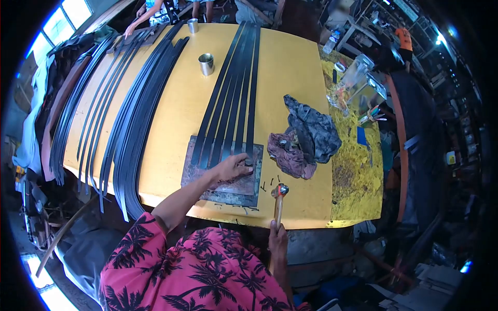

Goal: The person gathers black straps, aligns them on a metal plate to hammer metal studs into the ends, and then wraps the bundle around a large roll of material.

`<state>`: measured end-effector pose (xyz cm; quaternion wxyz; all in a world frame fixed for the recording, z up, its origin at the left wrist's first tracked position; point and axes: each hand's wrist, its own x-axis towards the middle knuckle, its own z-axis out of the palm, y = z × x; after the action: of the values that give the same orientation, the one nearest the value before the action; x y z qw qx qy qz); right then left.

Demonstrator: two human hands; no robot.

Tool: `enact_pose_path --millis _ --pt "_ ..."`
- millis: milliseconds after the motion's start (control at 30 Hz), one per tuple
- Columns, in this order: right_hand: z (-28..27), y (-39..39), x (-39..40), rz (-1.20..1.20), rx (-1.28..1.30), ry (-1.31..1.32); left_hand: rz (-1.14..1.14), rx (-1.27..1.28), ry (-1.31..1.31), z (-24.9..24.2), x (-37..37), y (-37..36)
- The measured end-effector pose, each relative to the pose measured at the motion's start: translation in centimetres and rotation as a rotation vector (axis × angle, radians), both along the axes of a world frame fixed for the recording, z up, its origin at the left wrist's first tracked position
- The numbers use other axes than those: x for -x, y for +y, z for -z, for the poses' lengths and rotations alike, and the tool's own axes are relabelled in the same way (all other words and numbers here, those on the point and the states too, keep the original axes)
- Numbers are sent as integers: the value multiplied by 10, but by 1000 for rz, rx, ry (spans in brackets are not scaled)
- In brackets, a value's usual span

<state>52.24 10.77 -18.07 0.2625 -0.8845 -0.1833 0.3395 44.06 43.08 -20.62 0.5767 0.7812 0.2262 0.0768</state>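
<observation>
My left hand (233, 168) rests over the near ends of several long black strips (228, 103), its fingers curled together at the rightmost strips. What lies within its fingertips, if anything, is too small to make out. Under the strip ends is a dark, worn board (220, 197) near the table's front edge. My right hand (278, 238) is closed around the wooden handle of a hammer (280, 191), head up, just right of the board. A few small dark slivers (271, 182) lie between the board and the hammer.
Crumpled dark cloths (311, 129) lie right of the board on the yellow table (290, 57). Two metal cups (206, 64) stand toward the back. More black strips (145, 103) hang over the left front edge. Another person's hand (129, 30) touches strips at the far left.
</observation>
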Motion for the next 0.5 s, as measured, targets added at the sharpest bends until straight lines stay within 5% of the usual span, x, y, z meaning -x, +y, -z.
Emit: enact_pose_path --millis 500 --pt "3 -1 1 22 -4 29 3 -52 16 -8 -3 1"
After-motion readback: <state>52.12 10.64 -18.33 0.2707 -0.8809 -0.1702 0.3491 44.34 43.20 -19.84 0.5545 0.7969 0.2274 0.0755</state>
